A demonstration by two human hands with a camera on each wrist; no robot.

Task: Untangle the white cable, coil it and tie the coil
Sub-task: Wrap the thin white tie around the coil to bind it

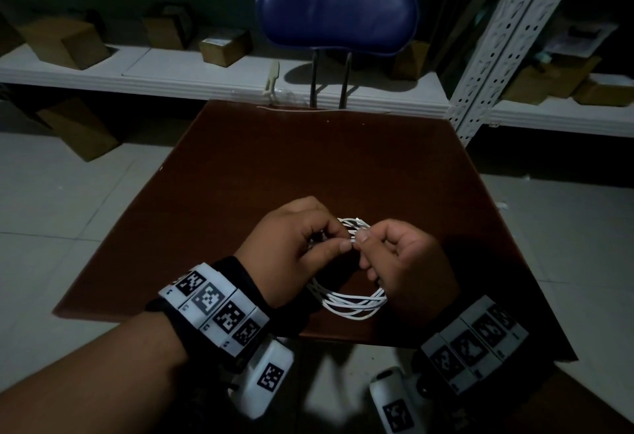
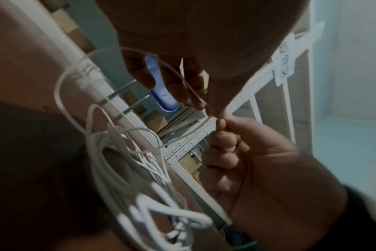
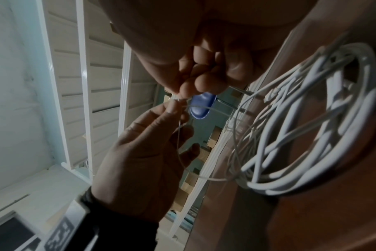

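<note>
Both hands (image 1: pixel 346 255) pinch thin tie (image 3: pixel 179 135); wrist-only.

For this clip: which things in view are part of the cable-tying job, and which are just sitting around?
In the job:
white cable, coiled on the brown table
thin tie, pinched by left hand and right hand

Lying about:
blue chair
cardboard boxes on the low shelf
white slotted rack

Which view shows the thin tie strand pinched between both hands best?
Right wrist: the thin whitish tie strand runs unobstructed from the pinching fingertips to the coiled white cable. The left wrist view shows it too, partly crossing fingers. In the head view, the hands hide it.
</note>
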